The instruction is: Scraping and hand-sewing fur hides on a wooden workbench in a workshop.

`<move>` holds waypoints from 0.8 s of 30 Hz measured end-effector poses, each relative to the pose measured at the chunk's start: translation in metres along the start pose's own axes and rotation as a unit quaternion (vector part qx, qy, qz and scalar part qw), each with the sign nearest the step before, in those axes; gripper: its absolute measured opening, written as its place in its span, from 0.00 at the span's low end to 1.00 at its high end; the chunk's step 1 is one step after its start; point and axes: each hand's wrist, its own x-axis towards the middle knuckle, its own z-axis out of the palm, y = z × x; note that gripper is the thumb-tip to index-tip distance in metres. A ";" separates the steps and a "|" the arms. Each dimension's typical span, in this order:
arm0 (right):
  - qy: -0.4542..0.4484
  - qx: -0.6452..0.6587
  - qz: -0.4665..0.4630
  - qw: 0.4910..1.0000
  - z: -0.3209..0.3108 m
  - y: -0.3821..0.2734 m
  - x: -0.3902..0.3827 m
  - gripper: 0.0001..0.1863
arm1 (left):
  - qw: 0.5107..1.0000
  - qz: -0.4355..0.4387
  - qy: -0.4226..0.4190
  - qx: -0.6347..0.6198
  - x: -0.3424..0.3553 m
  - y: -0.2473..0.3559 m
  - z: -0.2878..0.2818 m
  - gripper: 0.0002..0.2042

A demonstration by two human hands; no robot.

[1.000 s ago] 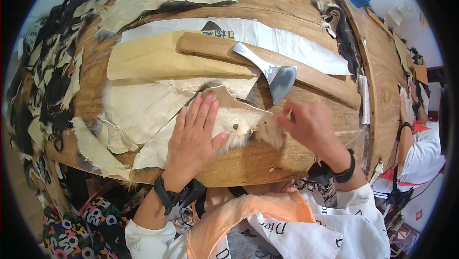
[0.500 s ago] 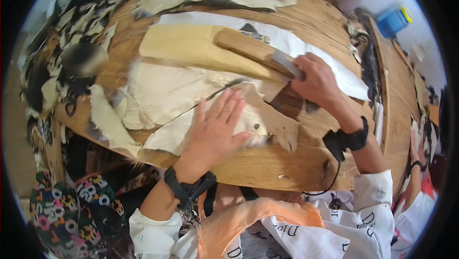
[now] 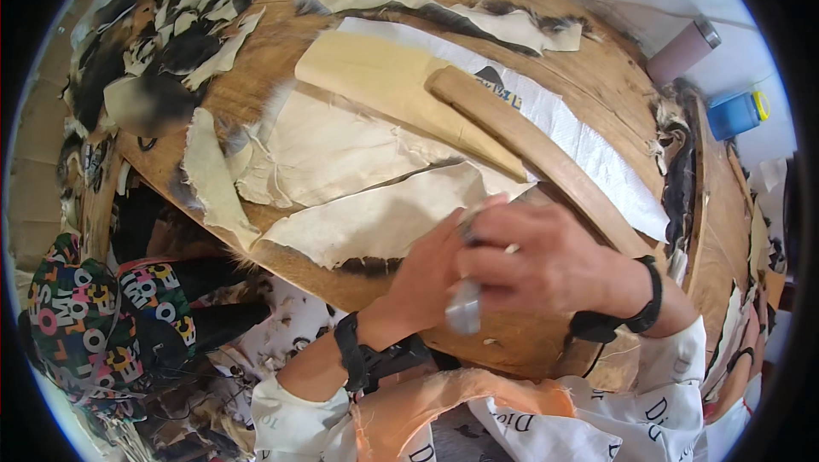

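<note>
My right hand (image 3: 533, 257) is closed round a grey metal tool (image 3: 463, 308) whose rounded, shiny end juts out below the fingers; motion smears the rest. Pressed against it is my left hand (image 3: 422, 278), its fingers mostly hidden behind the right one. Both are over the near edge of a pale hide piece (image 3: 375, 215) with dark fur along its lower side. Beyond that lies a larger cream hide (image 3: 328, 142). A long wooden strip (image 3: 537, 151) rests across a yellow sheet (image 3: 367, 78) and a white sheet (image 3: 589, 151).
Hide scraps (image 3: 196, 27) are heaped at the table's far left, and more pale strips (image 3: 512, 29) lie along the back. A pink flask (image 3: 682, 48) and a blue container with a yellow lid (image 3: 734, 115) stand at the right. Another person's arm (image 3: 735, 368) shows at the right edge.
My right hand has left the wooden strip and come down and nearer, bringing the grey metal tool. My left hand has lifted from lying flat on the hide and met it.
</note>
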 end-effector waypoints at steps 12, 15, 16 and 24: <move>0.007 -0.032 0.045 0.998 0.034 0.100 0.026 0.07 | 0.977 -0.109 0.185 -0.023 0.005 -0.011 -0.012 0.05; 0.011 -0.029 0.042 0.999 0.038 0.106 0.027 0.06 | 0.976 -0.127 0.176 -0.025 0.006 -0.017 -0.010 0.05; 0.014 -0.033 0.033 0.999 0.039 0.107 0.027 0.05 | 0.976 -0.127 0.174 -0.020 0.006 -0.018 -0.011 0.05; 0.021 -0.055 -0.008 0.998 0.046 0.110 0.029 0.05 | 0.981 -0.116 0.145 0.056 0.003 -0.022 -0.014 0.16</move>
